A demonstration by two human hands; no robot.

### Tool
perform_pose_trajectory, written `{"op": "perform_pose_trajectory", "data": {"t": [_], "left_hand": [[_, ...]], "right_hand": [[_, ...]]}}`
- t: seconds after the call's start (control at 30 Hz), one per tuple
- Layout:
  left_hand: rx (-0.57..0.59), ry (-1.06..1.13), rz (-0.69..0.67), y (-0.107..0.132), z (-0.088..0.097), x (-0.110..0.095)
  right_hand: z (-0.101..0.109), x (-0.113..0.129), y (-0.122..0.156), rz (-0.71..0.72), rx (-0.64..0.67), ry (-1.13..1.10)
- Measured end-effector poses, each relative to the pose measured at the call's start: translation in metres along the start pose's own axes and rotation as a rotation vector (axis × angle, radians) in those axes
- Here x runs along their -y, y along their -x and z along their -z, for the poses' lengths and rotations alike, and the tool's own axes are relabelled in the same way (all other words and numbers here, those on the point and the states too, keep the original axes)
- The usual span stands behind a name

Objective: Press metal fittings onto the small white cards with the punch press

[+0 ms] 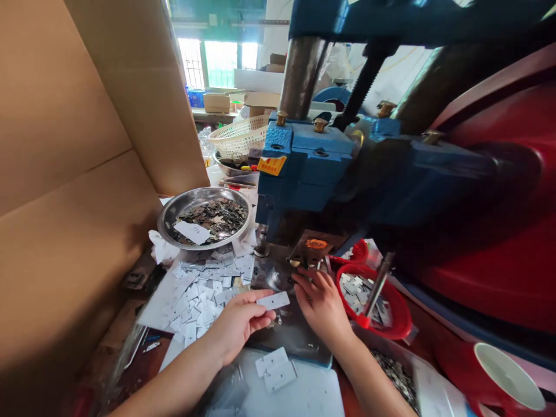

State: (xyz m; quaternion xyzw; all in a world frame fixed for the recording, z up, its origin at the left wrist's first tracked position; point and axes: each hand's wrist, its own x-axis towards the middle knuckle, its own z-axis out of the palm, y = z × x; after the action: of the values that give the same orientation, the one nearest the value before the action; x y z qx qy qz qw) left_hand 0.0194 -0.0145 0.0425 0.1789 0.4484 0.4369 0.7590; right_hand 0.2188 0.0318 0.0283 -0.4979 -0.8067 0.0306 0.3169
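You were in a workshop. A blue press (308, 168) stood at your one o'clock, heaped plates (197, 304) at eleven.

Open air lies above the loose plates (197, 304), while the blue press (306, 165) blocks rightward.

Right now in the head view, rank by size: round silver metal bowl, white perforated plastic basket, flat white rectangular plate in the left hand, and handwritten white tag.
1. Metal bowl
2. Plastic basket
3. Held plate and tag: too alike to rank
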Motion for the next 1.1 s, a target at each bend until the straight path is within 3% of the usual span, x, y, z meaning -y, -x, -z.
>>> {"op": "perform_pose_trajectory", "data": {"t": [0.07, 0.23, 0.37, 0.5, 0.57, 0.7, 0.83, 1.0, 1.1], "left_hand": [[-0.018, -0.003, 0.005, 0.0, -0.003, 0.0], [-0.039, -0.011, -0.01, 0.001, -0.011, 0.004], [0.028, -0.294, -0.11, -0.001, -0.013, 0.011], [0.047, -0.798, -0.459, -0.004, -0.013, 0.012], [0.031, -0.911, -0.541, -0.008, -0.013, 0.009], [0.072, -0.95, -0.547, -0.022, -0.016, 0.003], [-0.096, -1.013, -0.645, -0.04, -0.023, -0.002], [-0.219, -1.154, -0.986, -0.07, -0.024, -0.008], [-0.275, -1.159, -1.024, -0.087, -0.021, -0.011]], "right_hand": [[0.002, 0.009, 0.008, -0.072, 0.021, -0.173], [0.0, 0.036, 0.024, -0.239, 0.216, -0.691], [-0.009, 0.04, 0.029, -0.401, 0.09, -0.848], [-0.01, 0.037, 0.028, -0.405, 0.049, -0.792], [-0.008, 0.037, 0.026, -0.366, 0.085, -0.722], [-0.008, 0.035, 0.021, -0.448, 0.094, -0.672], [-0.015, 0.025, 0.014, -0.508, 0.013, -0.615], [-0.024, 0.002, -0.002, -0.321, -0.134, -0.302], [-0.032, -0.01, -0.013, -0.271, -0.141, -0.207]]}}
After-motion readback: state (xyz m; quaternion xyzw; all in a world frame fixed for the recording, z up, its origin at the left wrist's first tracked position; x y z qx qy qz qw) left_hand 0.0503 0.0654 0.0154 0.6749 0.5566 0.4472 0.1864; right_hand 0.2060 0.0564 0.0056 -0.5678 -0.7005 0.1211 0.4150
